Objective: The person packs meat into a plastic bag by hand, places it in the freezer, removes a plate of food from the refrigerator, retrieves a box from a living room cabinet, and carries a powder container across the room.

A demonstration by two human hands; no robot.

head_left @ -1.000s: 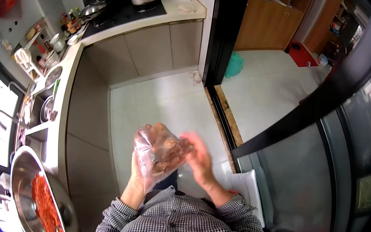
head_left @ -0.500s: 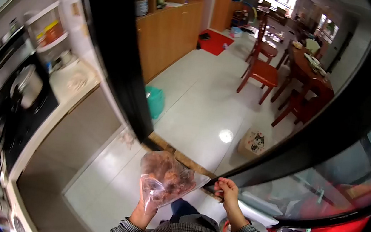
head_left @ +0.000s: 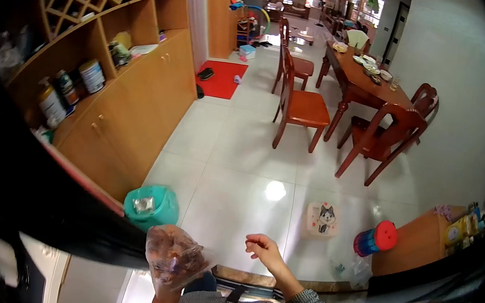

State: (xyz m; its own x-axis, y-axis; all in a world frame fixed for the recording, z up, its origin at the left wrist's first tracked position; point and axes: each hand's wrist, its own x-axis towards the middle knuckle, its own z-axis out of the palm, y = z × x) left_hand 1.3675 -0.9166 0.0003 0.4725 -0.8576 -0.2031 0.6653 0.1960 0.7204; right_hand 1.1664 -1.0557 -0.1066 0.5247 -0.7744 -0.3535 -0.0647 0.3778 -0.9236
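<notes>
A clear plastic bag with reddish-brown lumps inside rests in my left hand, which grips it from below. The bag hides most of those fingers; what the lumps are I cannot tell. To the right, my right hand is apart from the bag and holds nothing, its fingers loosely bent and a little apart. Just beyond the bag stands a teal-lined bin with a crumpled silvery wrapper in it.
A doorway threshold crosses in front of me. Past it are a cat-printed box, a red-topped stool, a wooden cabinet on the left, and chairs around a dining table holding dishes.
I have moved up to the doorway and the view has swung from the kitchen counter toward the dining room. My right hand has moved away from the bag's corner; my left still holds the bag.
</notes>
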